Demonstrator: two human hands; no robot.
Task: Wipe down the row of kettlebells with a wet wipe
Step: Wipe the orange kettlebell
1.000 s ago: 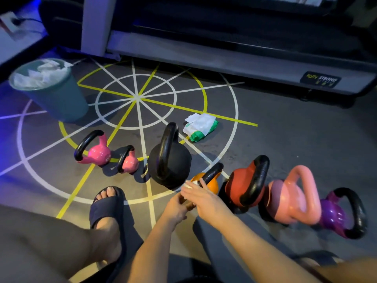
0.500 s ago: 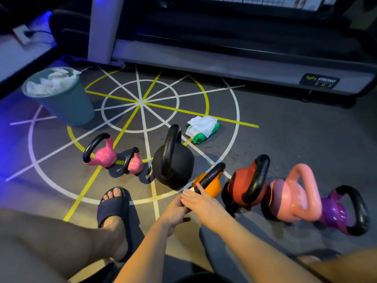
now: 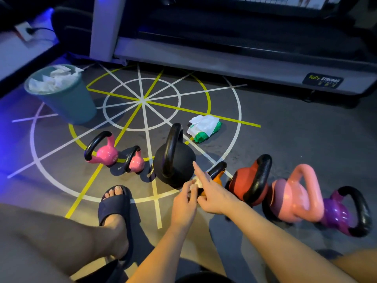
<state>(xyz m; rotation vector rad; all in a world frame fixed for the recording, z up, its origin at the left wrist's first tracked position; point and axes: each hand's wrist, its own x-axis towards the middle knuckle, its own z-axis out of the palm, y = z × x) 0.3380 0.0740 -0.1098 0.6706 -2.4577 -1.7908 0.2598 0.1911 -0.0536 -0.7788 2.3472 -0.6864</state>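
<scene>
Several kettlebells stand in a row on the floor: pink (image 3: 104,153), small pink (image 3: 136,163), big black (image 3: 175,160), orange (image 3: 218,177), red (image 3: 250,181), salmon (image 3: 295,198) and purple (image 3: 344,214). My hands meet in front of the orange one, between it and the black one. A crumpled white wet wipe (image 3: 196,182) sits between them. My left hand (image 3: 183,201) pinches it with its fingertips. My right hand (image 3: 215,194) holds it from the other side, index finger sticking straight out toward the black kettlebell. The hands hide most of the orange body.
A teal bin (image 3: 67,103) full of used wipes stands at the left. A green-and-white wipe pack (image 3: 204,128) lies behind the black kettlebell. A treadmill base (image 3: 224,62) runs along the back. My foot in a dark slide (image 3: 114,205) rests near the row.
My right hand has come off the orange kettlebell's handle and its index finger now points out. The wipe has come into sight between both hands. The view has shifted slightly.
</scene>
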